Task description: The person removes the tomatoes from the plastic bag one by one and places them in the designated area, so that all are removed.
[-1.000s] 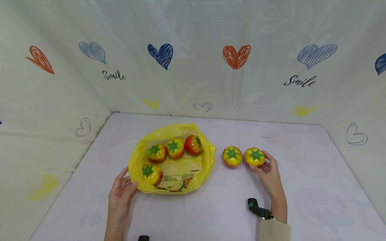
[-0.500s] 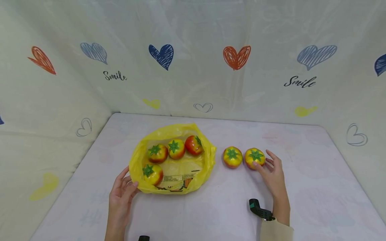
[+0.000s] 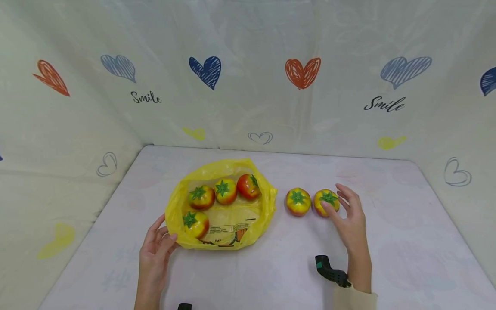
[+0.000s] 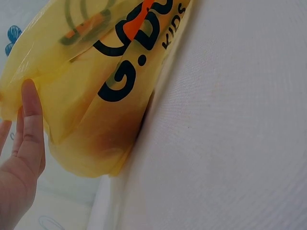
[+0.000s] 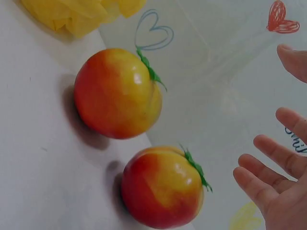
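Observation:
A yellow plastic bag (image 3: pixel 267 206) stands with its mouth spread wide, several red-and-yellow toy tomatoes (image 3: pixel 202 197) inside it. At its near left side, my left hand (image 3: pixel 155 254) touches the outer wall with fingers mostly straight; the left wrist view shows a fingertip against the bag (image 4: pixel 81 143). Two more tomatoes sit side by side to the right of the bag: an inner tomato (image 3: pixel 298 201) and an outer tomato (image 3: pixel 326 203). Just beside the outer one, my right hand (image 3: pixel 348 219) has its fingers spread, and in the right wrist view a gap separates the hand (image 5: pixel 283 187) from both tomatoes.
A pale table (image 3: pixel 248 280) lies beneath everything, with its far edge against a white curtain (image 3: pixel 248 99) printed with hearts and the word "Smile". Black wrist mounts (image 3: pixel 331 271) show below the hands.
My right hand has let go of the outer tomato; its fingers have spread and risen a little. Both loose tomatoes, the bag and my left hand stay in place.

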Tool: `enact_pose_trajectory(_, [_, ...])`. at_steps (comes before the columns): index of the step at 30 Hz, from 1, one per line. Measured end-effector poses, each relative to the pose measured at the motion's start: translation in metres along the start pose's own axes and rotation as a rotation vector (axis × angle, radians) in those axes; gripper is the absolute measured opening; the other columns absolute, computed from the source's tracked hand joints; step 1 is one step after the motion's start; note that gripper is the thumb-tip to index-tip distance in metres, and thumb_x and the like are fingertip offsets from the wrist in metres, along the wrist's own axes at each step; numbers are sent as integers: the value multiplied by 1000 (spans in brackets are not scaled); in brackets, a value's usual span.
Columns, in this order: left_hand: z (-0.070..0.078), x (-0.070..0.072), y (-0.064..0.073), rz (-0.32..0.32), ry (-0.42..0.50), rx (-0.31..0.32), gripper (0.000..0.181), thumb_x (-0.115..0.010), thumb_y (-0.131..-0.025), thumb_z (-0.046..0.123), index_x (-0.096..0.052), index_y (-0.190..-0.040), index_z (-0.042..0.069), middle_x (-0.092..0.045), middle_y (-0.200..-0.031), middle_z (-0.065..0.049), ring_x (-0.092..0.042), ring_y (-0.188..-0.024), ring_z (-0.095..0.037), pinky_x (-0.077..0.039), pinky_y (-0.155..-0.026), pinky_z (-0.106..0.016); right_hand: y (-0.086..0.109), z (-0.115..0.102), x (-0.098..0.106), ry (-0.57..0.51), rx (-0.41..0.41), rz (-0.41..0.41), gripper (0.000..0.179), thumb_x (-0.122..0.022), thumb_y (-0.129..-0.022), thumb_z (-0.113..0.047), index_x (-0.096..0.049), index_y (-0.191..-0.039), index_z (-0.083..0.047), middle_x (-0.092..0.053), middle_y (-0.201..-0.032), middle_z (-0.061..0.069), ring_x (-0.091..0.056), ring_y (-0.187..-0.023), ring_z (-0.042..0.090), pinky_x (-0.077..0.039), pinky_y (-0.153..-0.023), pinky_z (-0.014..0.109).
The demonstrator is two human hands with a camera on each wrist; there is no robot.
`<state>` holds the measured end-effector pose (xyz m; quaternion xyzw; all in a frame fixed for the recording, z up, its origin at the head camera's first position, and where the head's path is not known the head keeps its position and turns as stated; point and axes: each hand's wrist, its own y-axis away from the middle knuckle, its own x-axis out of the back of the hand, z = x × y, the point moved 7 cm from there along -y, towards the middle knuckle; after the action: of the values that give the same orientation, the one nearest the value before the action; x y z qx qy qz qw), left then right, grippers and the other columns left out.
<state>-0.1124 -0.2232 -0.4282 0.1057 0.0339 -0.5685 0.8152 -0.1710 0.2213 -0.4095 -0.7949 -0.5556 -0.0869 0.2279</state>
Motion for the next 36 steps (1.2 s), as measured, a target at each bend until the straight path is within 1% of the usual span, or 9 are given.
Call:
enact_pose_trajectory(4, [0,0,0,-1,-4,3,52,-55,-91,2,-39,-139,15,-61,-103,9,-60,-88,-4,-54,-73,-18,4,-29,-5,-58,45,-24,55,-70,-81,-7,-48,-132,-8,-45,-132,3,-41,-117,4,-35,-100,8])
enact_pose_trajectory(7, [0,0,0,-2,-7,4,52,-55,-91,2,-39,-139,15,-61,-103,9,-60,-88,-4,-54,-73,-18,6,-41,-12,-93,103,-53,56,-70,-79,1,-49,-131,-7,-47,-132,4,-43,-115,4,-35,-100,7])
enact_pose_trajectory(13, [1,-1,1,-9,-4,-3,52,-54,-92,2,-38,-139,14,-61,-103,9,-60,-88,-4,-54,-73,-18,10,-59,-32,-76,177,-117,55,-72,-79,-5,-49,-129,-7,-48,-133,9,-47,-118,10,-36,-98,8])
enact_pose_trajectory(18, [2,-1,1,-12,8,-6,52,-54,-91,1,-38,-139,14,-61,-102,9,-60,-88,-4,-54,-73,-18,15,-69,-50,-131,211,-190,53,-73,-78,-5,-52,-127,-8,-47,-134,8,-43,-123,9,-36,-101,11])
enact_pose_trajectory(22, [2,-1,1,-10,14,-2,52,-55,-91,1,-38,-139,14,-61,-102,9,-61,-88,-4,-54,-73,-18,19,-76,-63,-149,225,-246,52,-72,-80,-8,-52,-127,-11,-46,-136,6,-43,-125,11,-36,-101,14])
enact_pose_trajectory(26, [2,0,1,-10,10,-2,52,-54,-91,1,-38,-139,14,-61,-102,9,-60,-88,-4,-54,-73,-18,24,-81,-76,-149,229,-297,52,-72,-80,-12,-52,-128,-14,-45,-137,4,-44,-126,16,-40,-102,26])
enact_pose_trajectory(30, [2,0,1,-13,2,-3,52,-54,-92,2,-38,-139,14,-61,-103,9,-60,-88,-4,-54,-73,-18,28,-82,-91,-172,226,-354,52,-72,-81,-14,-52,-129,-11,-45,-138,2,-42,-127,18,-38,-105,39])
enact_pose_trajectory(32, [2,0,1,-11,-1,-2,52,-54,-92,2,-38,-139,15,-61,-103,9,-60,-88,-4,-54,-73,-18,31,-83,-98,-188,226,-383,52,-72,-81,-15,-51,-129,-9,-44,-138,2,-42,-128,19,-37,-106,43])
enact_pose_trajectory(36, [1,0,1,-5,-8,5,52,-55,-92,3,-38,-139,15,-61,-103,9,-60,-89,-4,-54,-74,-18,37,-86,-111,-198,221,-428,50,-72,-82,-18,-52,-128,-14,-43,-139,2,-43,-128,20,-37,-106,43])
